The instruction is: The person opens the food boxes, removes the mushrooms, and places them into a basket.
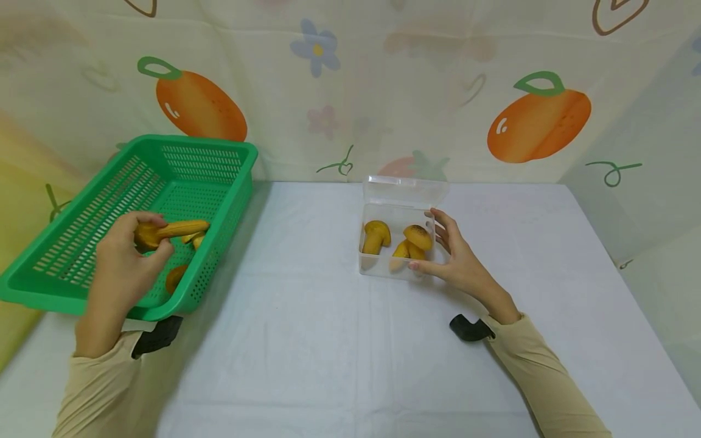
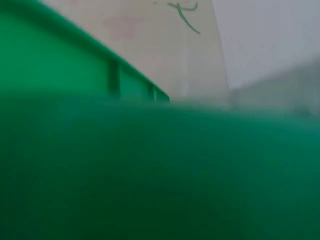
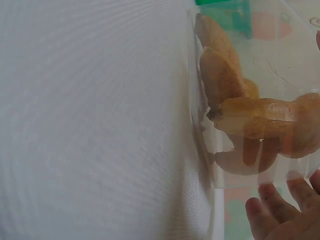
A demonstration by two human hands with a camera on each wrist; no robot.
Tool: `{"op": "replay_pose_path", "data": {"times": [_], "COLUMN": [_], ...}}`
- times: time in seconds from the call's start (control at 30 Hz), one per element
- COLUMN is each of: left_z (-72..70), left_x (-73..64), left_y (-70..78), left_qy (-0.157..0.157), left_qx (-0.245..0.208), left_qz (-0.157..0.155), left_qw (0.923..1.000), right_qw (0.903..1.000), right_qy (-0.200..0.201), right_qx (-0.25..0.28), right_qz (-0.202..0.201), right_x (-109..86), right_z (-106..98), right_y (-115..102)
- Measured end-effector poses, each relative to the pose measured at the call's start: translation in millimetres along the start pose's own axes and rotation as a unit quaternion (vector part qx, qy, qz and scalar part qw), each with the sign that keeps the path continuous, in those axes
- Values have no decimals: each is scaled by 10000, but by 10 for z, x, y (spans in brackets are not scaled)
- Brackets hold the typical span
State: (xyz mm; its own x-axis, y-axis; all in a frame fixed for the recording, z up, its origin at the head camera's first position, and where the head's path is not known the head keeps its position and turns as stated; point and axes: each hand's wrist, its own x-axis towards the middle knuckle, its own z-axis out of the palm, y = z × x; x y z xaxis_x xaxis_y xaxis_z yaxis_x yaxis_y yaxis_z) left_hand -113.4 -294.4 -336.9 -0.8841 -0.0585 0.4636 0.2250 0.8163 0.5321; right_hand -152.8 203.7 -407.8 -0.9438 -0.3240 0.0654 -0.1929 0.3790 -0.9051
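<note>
My left hand (image 1: 128, 255) pinches a yellow-brown mushroom (image 1: 177, 229) by its cap, thumb on one side and fingers on the other, stem pointing right. It is over the green basket (image 1: 249, 176), where more mushrooms (image 1: 175, 278) lie partly hidden. On the table, a clear plastic box (image 1: 378, 266) stands with its lid raised at the back. Several mushrooms (image 1: 376, 237) are inside it, also seen through its wall in the right wrist view. My right hand (image 1: 457, 261) holds the box's right end, thumb at the front wall, fingertips (image 3: 267, 195) along the side.
A white cloth covers the table (image 1: 306, 340). Behind it hangs a curtain (image 1: 372, 91) printed with oranges and flowers. The basket rim (image 2: 85, 37) blocks much of the left wrist view. Black straps (image 1: 471, 328) sit at both wrists.
</note>
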Motion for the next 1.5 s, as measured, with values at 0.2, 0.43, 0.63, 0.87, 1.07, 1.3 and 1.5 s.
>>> {"op": "replay_pose_path", "data": {"times": [0.2,0.43,0.63,0.87,1.07,1.3,1.5], "left_z": [-73,-83,-55,-43,-35,34,138], "left_x": [7,28,47,45,39,12,-19], "left_y": [-107,-154,-170,-154,-80,75,200], "left_qy": [-922,-1479,-1811,-1906,-1605,-1205,-673], "left_qx": [478,693,851,854,481,-4,-306], "left_qz": [-101,-112,-315,-430,-217,60,477], "left_qw": [9945,9865,9793,9770,9856,9927,9961], "right_qw": [10000,10000,10000,10000,10000,10000,10000], "right_qy": [-7,2,14,24,2,-10,3], "right_qx": [-21,-61,-48,-28,-21,36,34], "right_qz": [30,-10,-38,-22,-33,-3,2], "right_x": [-2,0,3,3,4,11,7], "right_z": [7,4,5,6,-2,-1,1], "right_y": [10,12,12,17,6,10,22]}}
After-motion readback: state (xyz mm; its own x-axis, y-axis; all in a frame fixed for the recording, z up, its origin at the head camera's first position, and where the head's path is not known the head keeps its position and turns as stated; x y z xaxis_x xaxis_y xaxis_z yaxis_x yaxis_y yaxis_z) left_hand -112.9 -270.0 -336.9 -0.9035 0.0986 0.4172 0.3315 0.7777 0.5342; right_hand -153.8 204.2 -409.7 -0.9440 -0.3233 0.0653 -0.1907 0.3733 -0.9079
